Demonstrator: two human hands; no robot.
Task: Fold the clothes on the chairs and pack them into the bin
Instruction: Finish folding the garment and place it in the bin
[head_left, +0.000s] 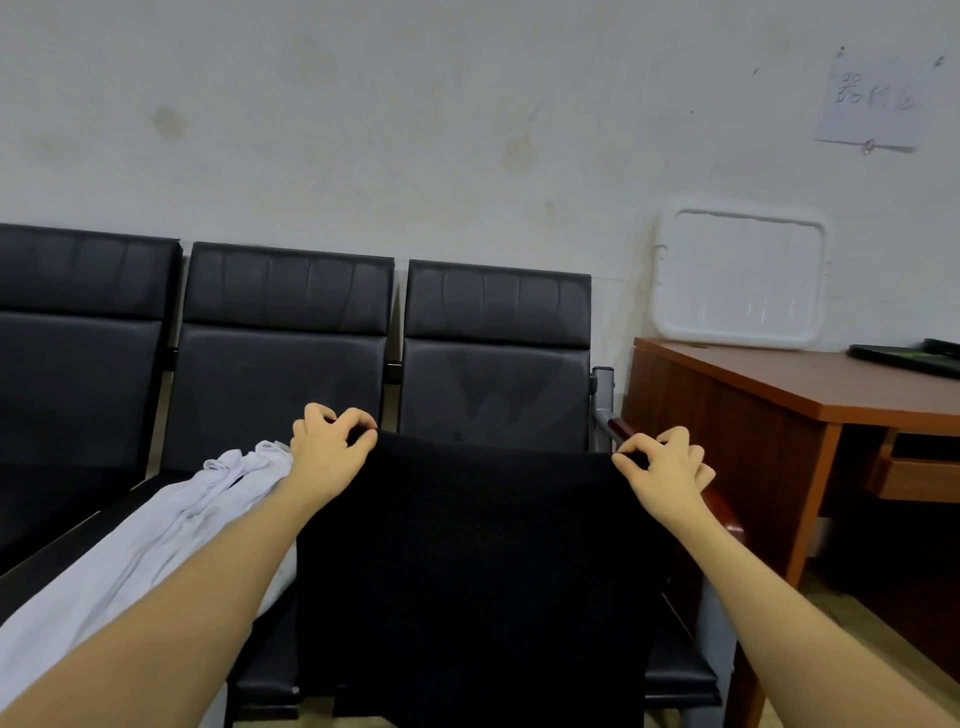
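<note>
Head view: we pinch black garment (483, 561) top corners w/ left hand (324, 449) & right hand (667, 467), spread, unfolded. White garment (171, 525) lies on chairs (280, 332); bin not visible.

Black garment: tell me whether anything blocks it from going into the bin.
No bin shows in this view, so the path cannot be judged. The left hand and right hand pinch the black garment by its top corners above the chair. A white garment lies beside it on the left.
</note>
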